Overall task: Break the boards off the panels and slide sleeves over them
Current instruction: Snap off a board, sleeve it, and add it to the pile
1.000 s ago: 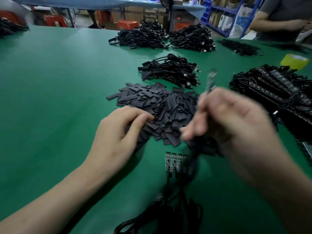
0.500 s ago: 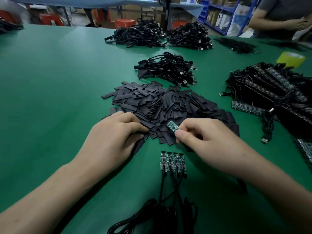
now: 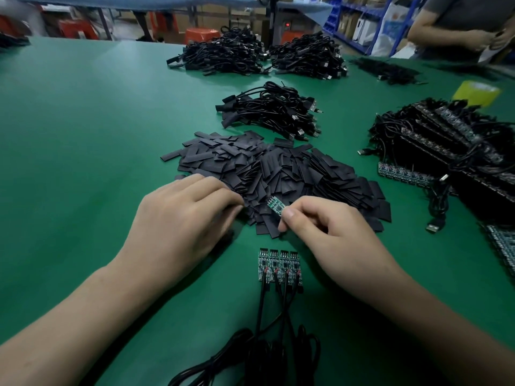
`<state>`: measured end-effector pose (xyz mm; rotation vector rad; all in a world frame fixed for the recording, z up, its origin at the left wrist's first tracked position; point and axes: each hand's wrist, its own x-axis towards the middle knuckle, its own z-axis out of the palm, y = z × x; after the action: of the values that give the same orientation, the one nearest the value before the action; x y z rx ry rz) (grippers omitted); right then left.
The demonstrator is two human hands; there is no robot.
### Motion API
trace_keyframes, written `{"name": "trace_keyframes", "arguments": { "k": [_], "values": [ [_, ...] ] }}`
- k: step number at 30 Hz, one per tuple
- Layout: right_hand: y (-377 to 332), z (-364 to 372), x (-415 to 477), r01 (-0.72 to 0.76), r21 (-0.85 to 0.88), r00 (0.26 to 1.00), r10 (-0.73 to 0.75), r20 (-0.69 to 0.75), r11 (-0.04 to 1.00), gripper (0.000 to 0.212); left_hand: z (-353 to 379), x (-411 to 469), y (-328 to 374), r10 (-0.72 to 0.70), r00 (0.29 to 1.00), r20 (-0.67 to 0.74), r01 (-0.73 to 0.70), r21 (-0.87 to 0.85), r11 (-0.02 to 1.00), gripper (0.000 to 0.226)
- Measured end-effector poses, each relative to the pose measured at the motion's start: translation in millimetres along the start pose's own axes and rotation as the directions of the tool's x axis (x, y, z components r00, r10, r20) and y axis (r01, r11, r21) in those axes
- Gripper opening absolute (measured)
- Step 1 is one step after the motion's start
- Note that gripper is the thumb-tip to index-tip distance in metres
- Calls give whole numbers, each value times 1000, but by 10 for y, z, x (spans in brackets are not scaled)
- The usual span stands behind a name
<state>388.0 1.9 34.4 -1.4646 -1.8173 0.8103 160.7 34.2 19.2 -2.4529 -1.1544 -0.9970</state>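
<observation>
Pinched between thumb and forefinger of the right hand point(image 3: 334, 240): one small green circuit board point(image 3: 274, 206), tilted, far end raised over the near edge of the pile of black sleeves point(image 3: 278, 171), near end covered by the fingers. Just left of the board, close but apart: curled fingertips of the left hand point(image 3: 181, 227), blurred, set against the pile's edge. Cannot tell whether gripping a sleeve or nothing.

Between the two wrists, flat on the green bench point(image 3: 83, 135): a panel of four joined boards point(image 3: 280, 264), with black cables point(image 3: 267, 316) running toward the body and coiling past the bottom of the frame.

Beyond the sleeves: a bundle of black USB cables point(image 3: 270, 110), then two larger heaps point(image 3: 223, 57) at the far side.

To the right: a stack of panels point(image 3: 446, 140) tangled in cable, cut off by the frame edge, single boards hard to make out. Behind it, a yellow tape roll point(image 3: 476, 91). At top right, another person's arms and torso point(image 3: 459, 20), only partly in view.
</observation>
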Motion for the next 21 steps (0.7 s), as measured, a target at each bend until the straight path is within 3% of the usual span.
{"name": "trace_keyframes", "arguments": {
  "k": [3, 6, 11, 16, 21],
  "values": [
    [-13, 1, -11, -141, 240, 989, 123, 88, 960, 33, -16, -15, 111, 2, 995, -96, -14, -124, 992, 16],
    [-49, 0, -22, -291, 495, 949, 182, 257, 819, 29, -3, -26, 216, 42, 991, -127, -68, -206, 976, 14],
    [-34, -13, -23, -328, 566, 936, 178, 305, 756, 19, 3, -43, 218, 85, 990, -114, -113, -273, 955, 11],
    [-14, -28, -8, -357, 543, 928, 219, 303, 760, 19, 1, -38, 211, 24, 999, -42, -40, -435, 900, 11],
    [9, -11, -18, -344, 530, 928, 195, 318, 775, 17, -17, -38, 212, 0, 1000, -25, -11, -438, 899, 12]
  ]
}}
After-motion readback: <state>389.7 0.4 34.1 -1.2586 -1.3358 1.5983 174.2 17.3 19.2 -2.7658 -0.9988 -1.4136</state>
